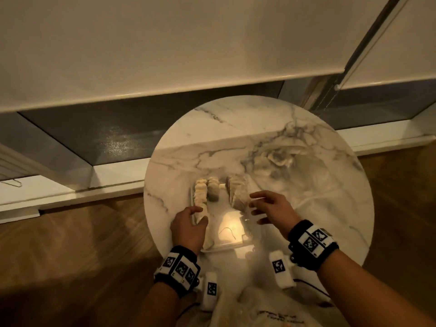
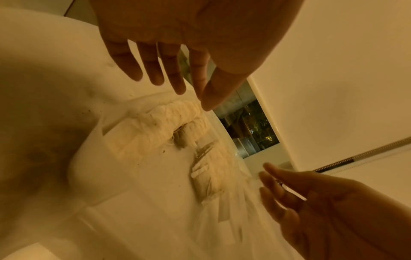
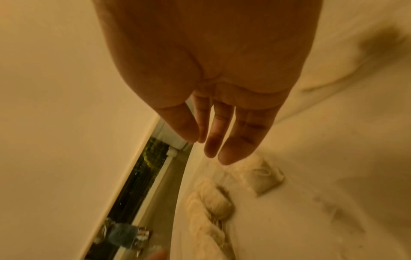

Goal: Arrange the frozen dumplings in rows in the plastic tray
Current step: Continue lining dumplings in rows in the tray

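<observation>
**Marble tabletop: dumpling tray, partly filled, both my hands empty**

Round marble table (image 1: 306, 185) by a window with its blind (image 1: 165, 43) lowered; wood floor (image 1: 70, 267) below.

1. Plastic tray (image 1: 233, 244): clear, rectangular, on the near half of the table, directly before me. Its long axis runs away from me.
2. Frozen dumplings, left row (image 1: 201, 192): runs down the tray's left edge, front to back.
3. Second row (image 1: 213, 188): short, touching the first at the far end only.
4. Right row (image 1: 237, 191): along the right side, far half. The near middle of the tray is bare and catches the light.
5. My left hand (image 1: 188, 226): at the tray's near left, fingers relaxed and slightly spread, thumb beside the left row; I judge nothing is held.
6. My right hand (image 1: 271, 210): just right of the right row, fingers straight and apart, tips pointing at those dumplings, holding nothing.

Judgement: the rows lie ahead of and between both hands, each hand nearest its own side. Whether either hand touches a dumpling, I cannot tell.

7. Bag (image 1: 259, 310): pale plastic, at the table's near edge beneath my wrists.
</observation>
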The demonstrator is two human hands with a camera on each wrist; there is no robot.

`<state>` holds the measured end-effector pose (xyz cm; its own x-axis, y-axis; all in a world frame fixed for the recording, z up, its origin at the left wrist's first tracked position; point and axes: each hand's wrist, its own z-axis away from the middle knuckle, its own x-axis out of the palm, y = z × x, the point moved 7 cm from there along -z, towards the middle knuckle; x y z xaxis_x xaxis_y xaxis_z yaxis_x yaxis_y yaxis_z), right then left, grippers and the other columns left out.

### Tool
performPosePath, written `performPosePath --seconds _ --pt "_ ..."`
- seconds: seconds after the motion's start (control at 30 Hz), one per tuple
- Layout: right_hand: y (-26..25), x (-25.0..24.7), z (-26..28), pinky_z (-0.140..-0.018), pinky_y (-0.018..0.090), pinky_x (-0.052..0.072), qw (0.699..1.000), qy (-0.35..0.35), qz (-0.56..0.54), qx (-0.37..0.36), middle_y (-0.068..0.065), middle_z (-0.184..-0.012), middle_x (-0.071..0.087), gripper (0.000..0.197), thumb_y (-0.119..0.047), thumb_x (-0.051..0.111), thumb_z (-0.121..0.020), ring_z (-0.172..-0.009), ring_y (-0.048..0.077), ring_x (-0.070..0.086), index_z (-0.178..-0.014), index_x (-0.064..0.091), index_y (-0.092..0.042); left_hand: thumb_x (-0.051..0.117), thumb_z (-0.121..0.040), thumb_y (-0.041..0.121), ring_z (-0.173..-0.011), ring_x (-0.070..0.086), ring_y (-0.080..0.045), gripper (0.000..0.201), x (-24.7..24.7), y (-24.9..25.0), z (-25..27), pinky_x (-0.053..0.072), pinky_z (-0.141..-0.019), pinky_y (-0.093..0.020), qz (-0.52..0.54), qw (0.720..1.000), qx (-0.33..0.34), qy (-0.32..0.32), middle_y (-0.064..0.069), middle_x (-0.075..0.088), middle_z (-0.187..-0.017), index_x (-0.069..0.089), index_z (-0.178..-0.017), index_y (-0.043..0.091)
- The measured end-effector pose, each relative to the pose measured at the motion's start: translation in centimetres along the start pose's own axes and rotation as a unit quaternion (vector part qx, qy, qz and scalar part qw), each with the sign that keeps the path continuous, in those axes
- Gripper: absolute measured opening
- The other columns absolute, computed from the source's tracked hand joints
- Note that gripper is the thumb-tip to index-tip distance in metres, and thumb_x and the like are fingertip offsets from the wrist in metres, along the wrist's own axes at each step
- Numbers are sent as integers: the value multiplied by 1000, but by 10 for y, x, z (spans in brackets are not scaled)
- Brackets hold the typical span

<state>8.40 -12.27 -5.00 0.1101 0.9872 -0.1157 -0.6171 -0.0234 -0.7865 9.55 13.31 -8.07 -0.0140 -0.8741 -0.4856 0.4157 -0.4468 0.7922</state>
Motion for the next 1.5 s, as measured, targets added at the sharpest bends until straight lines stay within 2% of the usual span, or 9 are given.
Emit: performPosePath --seconds 0.17,0.3,0.57,0.73,0.9,1.0,1.17,1.33,1.5 --pt "17 -50 17 -59 31 57 997 49 -51 12 16 -97 71 23 4 56 -93 -75 21 69 -109 68 -7 73 -82 29 -126 41 -27 22 3 16 13 35 -105 -47 -125 992 -4 18 4 54 -128 61 -94 42" --pt "29 -73 27 -60 34 57 997 55 -40 37 19 -98 70 33 15 46 -89 -77 26 69 -105 69 -4 74 -82 28 -128 35 -24 21 18 36 21 30 -104 -40 -132 990 40 -4 5 51 -129 63 -94 40" --pt "32 -127 27 -60 30 57 950 149 262 78 10 -74 71 24 -2 50 -87 -66 25 70 -78 72 -9 75 -78 9 -93 57 -9 30 68 81 32 39 -85 -14 -30 977 188 -99 20 58 -87 62 -80 37" --pt "22 -154 19 -78 32 49 919 263 289 42 17 -94 68 19 0 51 -87 -85 30 59 -93 68 -4 75 -80 15 -90 58 0 31 91 94 38 43 -81 -18 -40 963 218 -153 15 64 -91 63 -75 43" --pt "37 -141 3 -81 33 53 956 179 228 39 11 -114 65 45 2 46 -89 -96 27 63 -127 58 -19 73 -83 23 -101 55 1 15 115 110 50 45 -95 -23 -80 943 239 -218 19 61 -100 71 -81 39" --pt "39 -120 -2 -59 32 51 988 84 125 19 8 -93 63 56 13 38 -88 -69 22 60 -128 56 -21 70 -86 31 -117 48 -2 13 132 119 56 35 -105 -20 -128 925 246 -258 13 55 -121 69 -87 44" --pt "42 -104 -3 -56 28 47 997 7 71 37 11 -93 62 55 15 33 -91 -67 21 59 -125 54 -22 68 -86 39 -141 32 -18 23 158 120 61 29 -117 -35 -178 915 196 -305 5 38 -151 59 -80 61" --pt "36 -113 -11 -57 26 49 995 24 100 -10 8 -85 67 36 5 43 -96 -67 17 60 -114 66 -17 65 -90 32 -128 50 -11 42 172 123 62 38 -109 -24 -172 923 190 -285 4 56 -138 61 -132 27" --pt "34 -144 -20 -68 33 51 993 104 -54 -20 14 -91 64 34 12 45 -92 -76 26 60 -111 64 -9 72 -85 39 -92 62 4 15 156 151 65 49 -85 -15 -64 965 206 -147 15 69 -95 72 -94 27"
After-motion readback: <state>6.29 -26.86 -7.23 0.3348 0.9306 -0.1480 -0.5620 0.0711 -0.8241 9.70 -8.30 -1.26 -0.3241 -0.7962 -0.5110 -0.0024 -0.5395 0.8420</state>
